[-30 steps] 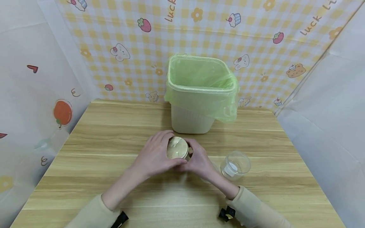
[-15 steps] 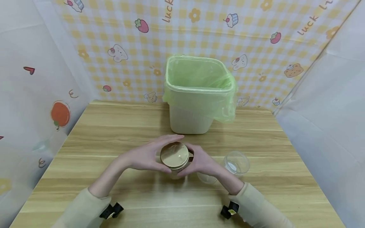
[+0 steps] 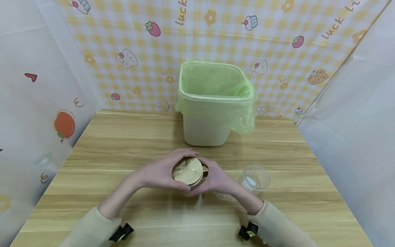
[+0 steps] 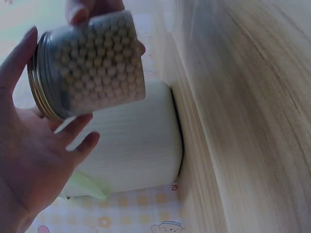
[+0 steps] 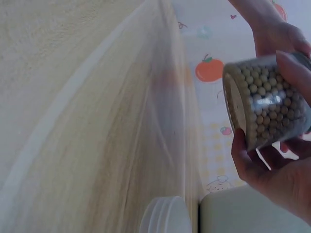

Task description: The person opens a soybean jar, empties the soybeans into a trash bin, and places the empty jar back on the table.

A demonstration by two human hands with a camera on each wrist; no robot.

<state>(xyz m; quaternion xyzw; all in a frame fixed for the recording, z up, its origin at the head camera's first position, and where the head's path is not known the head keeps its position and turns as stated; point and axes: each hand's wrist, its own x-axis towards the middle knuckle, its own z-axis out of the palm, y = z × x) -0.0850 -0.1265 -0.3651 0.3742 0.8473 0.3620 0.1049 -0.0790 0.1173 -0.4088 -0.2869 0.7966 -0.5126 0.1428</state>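
Observation:
A clear jar (image 4: 104, 65) packed with small beige balls is held up off the table between both hands. Its gold lid (image 3: 187, 171) faces up toward the head camera. My left hand (image 3: 157, 171) curves its thumb and fingers around the lid's rim. Lower down, my right hand (image 3: 217, 179) grips the jar's body, with fingers near the base in the right wrist view. The lid sits on the jar; whether it is loose cannot be told.
A clear plastic cup (image 3: 257, 176) stands to the right, near my right forearm. Another clear round piece (image 3: 223, 196) lies partly under that forearm. Behind the hands is a white bin (image 3: 206, 130) with a green liner (image 3: 243, 113). A patterned cloth (image 3: 148, 68) hangs behind.
The jar has come slightly toward me. My left hand loosened and shifted around the lid, then closed in on its rim again. The right hand keeps its hold on the body.

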